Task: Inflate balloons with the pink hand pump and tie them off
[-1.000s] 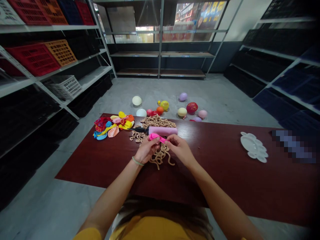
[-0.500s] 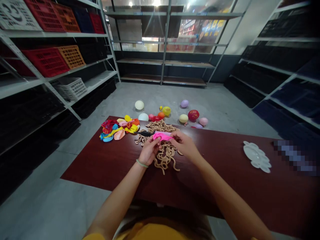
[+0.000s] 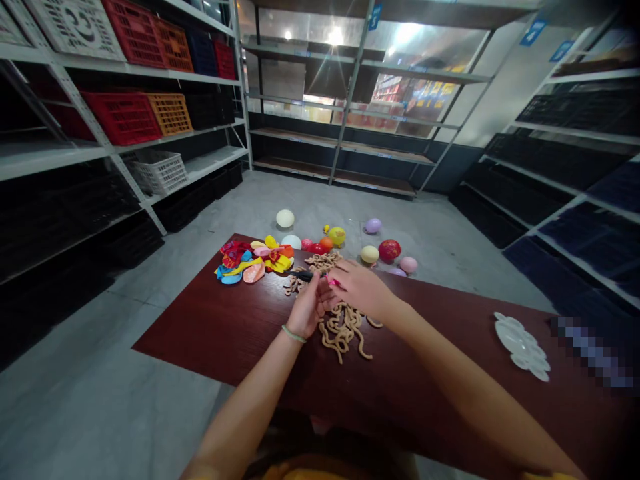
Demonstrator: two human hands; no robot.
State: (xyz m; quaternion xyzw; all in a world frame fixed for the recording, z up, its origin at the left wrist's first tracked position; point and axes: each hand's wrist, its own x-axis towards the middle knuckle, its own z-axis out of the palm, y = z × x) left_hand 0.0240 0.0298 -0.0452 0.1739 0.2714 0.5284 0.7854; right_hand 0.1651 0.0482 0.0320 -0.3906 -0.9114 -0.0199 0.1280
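Closer to the left hand [image 3: 309, 310] than a moment ago, the right hand [image 3: 364, 292] mostly hides the bright pink balloon [image 3: 334, 283]. The 2 hands meet around it, fingers bent, above tan curly pieces [image 3: 361, 347] on the table [image 3: 200, 313]; limp balloons [image 3: 254, 272] lie left.

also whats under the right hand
A bit of pink balloon shows by the fingers of the right hand, and tan wavy strands show above and below it. Whatever lies directly beneath the palm is covered.
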